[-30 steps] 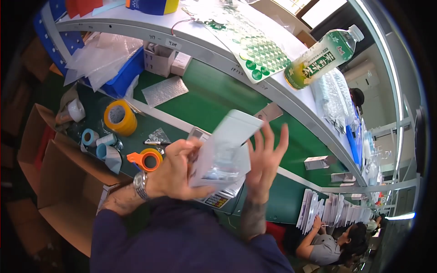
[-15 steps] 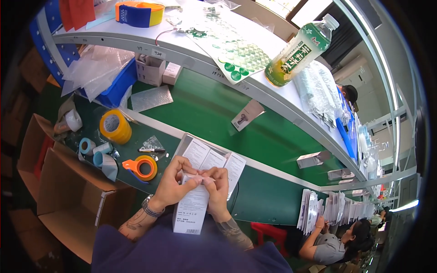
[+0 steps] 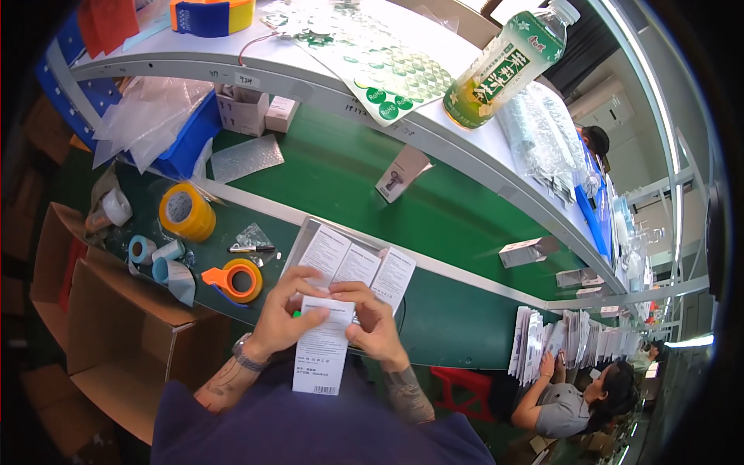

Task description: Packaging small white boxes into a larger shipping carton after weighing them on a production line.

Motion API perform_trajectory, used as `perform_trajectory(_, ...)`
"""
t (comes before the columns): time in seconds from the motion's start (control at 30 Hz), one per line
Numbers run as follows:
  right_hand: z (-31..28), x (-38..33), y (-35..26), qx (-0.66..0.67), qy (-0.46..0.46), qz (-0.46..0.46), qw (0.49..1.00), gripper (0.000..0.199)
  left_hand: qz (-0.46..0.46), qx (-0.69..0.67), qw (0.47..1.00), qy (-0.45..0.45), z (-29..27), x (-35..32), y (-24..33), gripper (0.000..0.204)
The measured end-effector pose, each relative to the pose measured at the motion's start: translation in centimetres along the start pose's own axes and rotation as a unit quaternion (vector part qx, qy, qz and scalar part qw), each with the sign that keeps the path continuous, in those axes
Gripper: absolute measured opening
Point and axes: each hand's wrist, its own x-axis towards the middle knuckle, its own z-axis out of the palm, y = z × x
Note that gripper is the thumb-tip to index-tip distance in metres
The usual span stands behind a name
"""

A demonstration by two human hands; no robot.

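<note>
A white printed carton (image 3: 319,360) stands upright close to my body, its lower edge near my dark shirt. My left hand (image 3: 288,316) grips its upper left side, thumb across the printed face and fingers behind. My right hand (image 3: 375,324) curls round the top right corner, fingertips at the top edge and thumb by the right side. A small green spot shows beside my left fingers; its kind is unclear. Just beyond my hands, more white cartons (image 3: 359,267) lie side by side in a shallow grey tray (image 3: 308,232).
Left on the green bench are an orange tape ring (image 3: 242,280), a marker (image 3: 252,249), a yellow tape roll (image 3: 186,211) and blue label rolls (image 3: 169,271). An open cardboard box (image 3: 128,333) stands lower left. A shelf overhead carries a bottle (image 3: 508,70). A co-worker (image 3: 570,403) handles cartons at right.
My thumbs were pressed together at the carton's top edge; now they are apart, the right one lower by the right side. More of the carton's top shows. The view has shifted slightly.
</note>
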Motion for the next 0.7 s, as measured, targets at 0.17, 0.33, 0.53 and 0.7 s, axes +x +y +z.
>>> perform_trajectory(0.17,-8.7,5.2,-2.1,-0.197,-0.027,0.030,0.980,0.041,-0.076,-0.130,0.988,0.045,1.4,-1.2,0.5,0.046)
perform_trajectory(0.33,-15.4,17.3,2.8,0.027,0.234,0.124,0.964,0.042,-0.021,0.086,0.996,0.008,0.1,6.0,-2.9,0.053)
perform_trajectory(0.53,-15.9,18.3,3.8,0.068,0.236,0.095,0.965,0.038,0.066,0.270,0.961,0.011,-2.9,3.4,-0.1,0.056)
perform_trajectory(0.7,-12.3,8.1,-5.4,-0.211,0.201,-0.266,0.919,0.031,0.133,0.247,0.956,0.085,-3.0,3.2,4.6,0.059)
